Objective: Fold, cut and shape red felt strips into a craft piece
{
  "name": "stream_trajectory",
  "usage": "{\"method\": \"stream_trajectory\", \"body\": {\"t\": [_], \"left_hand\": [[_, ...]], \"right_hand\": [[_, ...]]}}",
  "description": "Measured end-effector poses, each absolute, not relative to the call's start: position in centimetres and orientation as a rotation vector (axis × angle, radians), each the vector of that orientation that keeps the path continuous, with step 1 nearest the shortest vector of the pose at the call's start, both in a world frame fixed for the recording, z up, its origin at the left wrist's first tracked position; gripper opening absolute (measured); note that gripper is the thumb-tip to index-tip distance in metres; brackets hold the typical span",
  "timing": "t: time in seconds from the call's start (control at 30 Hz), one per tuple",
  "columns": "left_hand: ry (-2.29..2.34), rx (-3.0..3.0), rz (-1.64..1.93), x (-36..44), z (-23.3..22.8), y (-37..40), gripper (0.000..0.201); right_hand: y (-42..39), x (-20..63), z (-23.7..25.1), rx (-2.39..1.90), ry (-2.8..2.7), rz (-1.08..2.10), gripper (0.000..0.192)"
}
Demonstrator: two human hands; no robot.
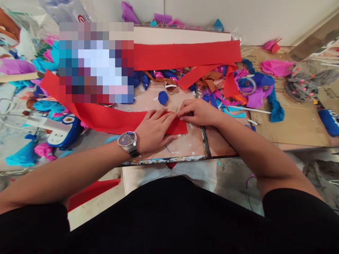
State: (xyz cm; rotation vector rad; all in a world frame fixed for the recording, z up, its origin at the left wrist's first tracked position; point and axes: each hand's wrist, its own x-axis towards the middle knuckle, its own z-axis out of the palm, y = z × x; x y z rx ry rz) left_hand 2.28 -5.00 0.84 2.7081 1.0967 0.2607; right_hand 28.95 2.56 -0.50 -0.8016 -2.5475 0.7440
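A long red strip of what looks like crepe paper (116, 121) runs from the left across the table, its right end under my hands. My left hand (156, 129), with a watch (127, 139) on its wrist, lies flat on the strip, fingers stretched out. At the strip's upper edge, my right hand (195, 112) has its thumb and fingers pinched together, touching the left fingertips. What sits in that pinch is too small and hidden to make out. Just above the hands lies a small dark blue wrapped piece (163, 97).
Behind is a wide red strip (185, 55), with heaped coloured scraps and a tape roll (247, 85) below it. A blue-and-white power strip (63, 132) lies left. Cardboard (280, 125) covers the right side, bearing a grey netted bundle (302, 84). One area is pixelated.
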Motion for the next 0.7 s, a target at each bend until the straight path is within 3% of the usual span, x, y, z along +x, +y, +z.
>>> {"method": "stream_trajectory", "body": {"t": [0.7], "left_hand": [[1.087, 2.712, 0.223, 2.2, 1.0, -4.9, 0.061]], "right_hand": [[3.0, 30.0, 1.1, -0.660, -2.615, 0.886, 0.015]]}}
